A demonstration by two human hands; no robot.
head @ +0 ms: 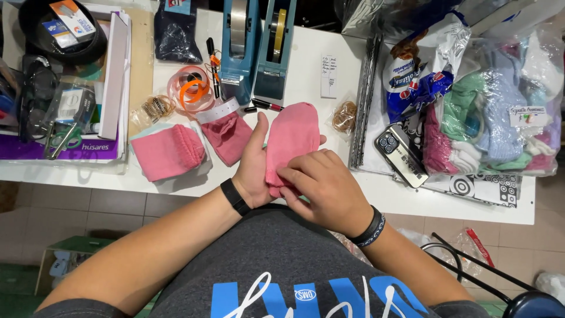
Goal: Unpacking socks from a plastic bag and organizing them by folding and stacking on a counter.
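Observation:
A pink sock (292, 136) lies across the palm of my left hand (252, 165), which is held flat under it at the white table's near edge (388, 197). My right hand (321, 185) pinches the sock's lower end with its fingertips. A second pink sock (228, 136) with a white paper band rests on the table just left of my left hand. Further left sits a folded stack of pink socks (168, 152) on a pale cloth.
Two teal tape dispensers (258, 47) stand at the back, with tape rolls (189, 88), pens and rubber bands (344, 116) nearby. A phone (401, 154) and a clear bag of mixed coloured socks (500, 112) lie to the right. Boxes and scissors (62, 140) crowd the left.

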